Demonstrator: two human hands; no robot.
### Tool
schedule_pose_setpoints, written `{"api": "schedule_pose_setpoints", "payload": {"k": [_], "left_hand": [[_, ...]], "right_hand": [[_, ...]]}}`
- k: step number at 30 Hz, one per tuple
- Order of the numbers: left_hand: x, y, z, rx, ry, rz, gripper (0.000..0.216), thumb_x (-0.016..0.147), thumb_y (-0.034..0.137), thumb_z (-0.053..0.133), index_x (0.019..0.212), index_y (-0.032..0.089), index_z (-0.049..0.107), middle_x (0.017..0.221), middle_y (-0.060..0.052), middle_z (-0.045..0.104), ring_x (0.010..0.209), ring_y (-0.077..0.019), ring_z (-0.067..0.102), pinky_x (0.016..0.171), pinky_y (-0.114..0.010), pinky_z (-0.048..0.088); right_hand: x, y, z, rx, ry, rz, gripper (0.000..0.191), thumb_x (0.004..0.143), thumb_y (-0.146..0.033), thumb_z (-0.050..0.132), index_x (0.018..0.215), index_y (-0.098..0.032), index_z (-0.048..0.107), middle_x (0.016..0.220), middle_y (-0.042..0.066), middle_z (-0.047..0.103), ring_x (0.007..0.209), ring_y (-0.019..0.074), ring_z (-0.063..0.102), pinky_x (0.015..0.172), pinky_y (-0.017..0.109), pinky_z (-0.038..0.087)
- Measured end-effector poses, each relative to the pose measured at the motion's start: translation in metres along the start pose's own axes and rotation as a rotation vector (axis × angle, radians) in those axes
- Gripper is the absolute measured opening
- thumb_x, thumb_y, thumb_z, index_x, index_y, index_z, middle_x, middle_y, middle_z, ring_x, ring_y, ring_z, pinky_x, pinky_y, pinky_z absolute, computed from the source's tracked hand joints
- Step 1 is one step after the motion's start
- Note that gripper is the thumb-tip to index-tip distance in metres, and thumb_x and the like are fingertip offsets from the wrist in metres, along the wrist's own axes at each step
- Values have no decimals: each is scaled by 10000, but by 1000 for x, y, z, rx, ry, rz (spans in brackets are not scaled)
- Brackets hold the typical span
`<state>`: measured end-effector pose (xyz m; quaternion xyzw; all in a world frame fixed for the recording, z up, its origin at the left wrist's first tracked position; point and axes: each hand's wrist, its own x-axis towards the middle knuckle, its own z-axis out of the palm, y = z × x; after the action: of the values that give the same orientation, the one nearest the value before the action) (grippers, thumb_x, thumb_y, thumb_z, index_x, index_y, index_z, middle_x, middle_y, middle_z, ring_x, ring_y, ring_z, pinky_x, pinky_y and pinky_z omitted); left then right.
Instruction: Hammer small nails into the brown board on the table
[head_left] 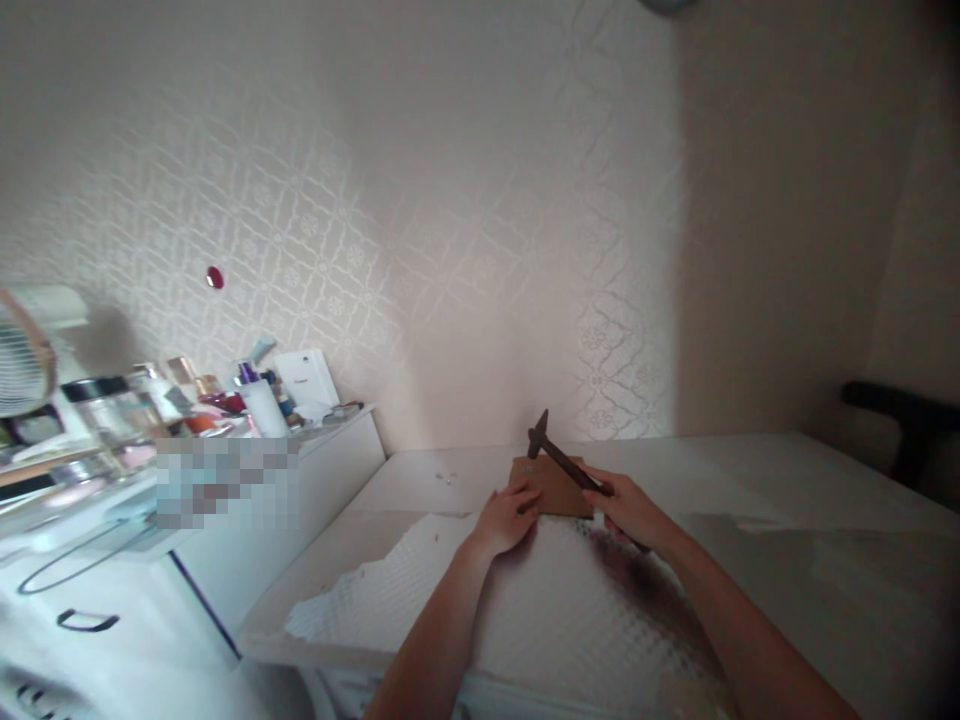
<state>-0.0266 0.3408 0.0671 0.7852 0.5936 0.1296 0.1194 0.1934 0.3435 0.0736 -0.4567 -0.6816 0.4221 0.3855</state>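
Note:
A hammer with a dark head and a wooden handle is in my right hand, its fingers wrapped round the handle. The hammer head is over the far left part of a flat brown board. My left hand lies over the board's near left corner, fingers stretched out on its surface. A few tiny shiny bits, too small to name, sit on the board just beyond those fingers. Under my forearms and in front of the board spreads a white textured sheet.
Several small metallic bits lie on the white table left of the board. To the left, a white cabinet holds bottles, jars and a fan. A patterned wall stands behind; a black armrest is at right.

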Motion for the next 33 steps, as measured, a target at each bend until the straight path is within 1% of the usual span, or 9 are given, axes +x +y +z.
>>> {"api": "schedule_pose_setpoints", "payload": {"k": [4,9,12,15,18,21,24,28,33], "left_hand": [[0,0,0,14,6,-6,464,941,377,387,1388,282,470,1524,-35,342,1395,-212,321,1159,-493,178],[0,1,-1,13,11,-10,459,940,367,397,1383,282,477,1516,-40,359,1387,-199,337,1162,-468,183],[0,0,0,6,8,-1,463,936,359,400,1384,272,477,1518,-46,355,1389,-204,333,1160,-479,185],[2,-1,1,7,3,-8,465,935,368,396,1388,288,471,1518,-35,354,1392,-216,327,1157,-495,186],[2,-2,2,13,7,-8,466,930,363,401,1385,290,475,1518,-28,354,1391,-217,329,1159,-484,188],[2,-2,2,4,12,3,470,932,368,393,1384,273,479,1518,-36,353,1392,-216,327,1160,-476,192],[2,-2,3,-4,16,-4,470,929,372,398,1383,280,479,1516,-35,358,1388,-217,336,1160,-480,189],[4,-4,5,-4,21,-7,468,930,375,399,1384,290,476,1516,-32,357,1384,-219,342,1160,-487,183],[5,-6,6,2,14,-5,469,934,379,395,1386,284,474,1523,-34,345,1392,-220,327,1160,-496,177]], "right_hand": [[-1,-1,0,5,-20,4,620,835,-252,439,1438,-113,395,426,-88,420,331,89,393,334,179,305],[0,1,0,-6,-7,-20,625,837,-256,434,1446,-121,383,434,-87,425,326,87,386,332,181,299],[1,2,-1,-31,-19,-27,616,835,-250,433,1437,-128,400,443,-83,436,336,87,401,339,179,304],[2,2,-1,-41,-21,-35,622,828,-243,438,1435,-108,400,423,-84,425,336,89,403,345,176,308],[1,0,0,-35,-11,-37,622,817,-237,442,1423,-98,419,420,-83,428,325,88,396,331,176,300],[1,0,1,-24,-24,-28,640,817,-241,429,1439,-97,389,407,-87,422,306,95,387,309,181,290],[2,1,1,-8,-27,-39,656,821,-237,427,1454,-80,353,396,-92,414,306,97,388,311,183,302],[2,2,0,-14,-27,-38,638,820,-228,435,1436,-69,384,395,-96,395,314,94,387,314,179,298],[1,0,0,-3,-20,-42,648,824,-231,431,1451,-84,359,427,-95,413,316,90,382,317,185,309]]}}
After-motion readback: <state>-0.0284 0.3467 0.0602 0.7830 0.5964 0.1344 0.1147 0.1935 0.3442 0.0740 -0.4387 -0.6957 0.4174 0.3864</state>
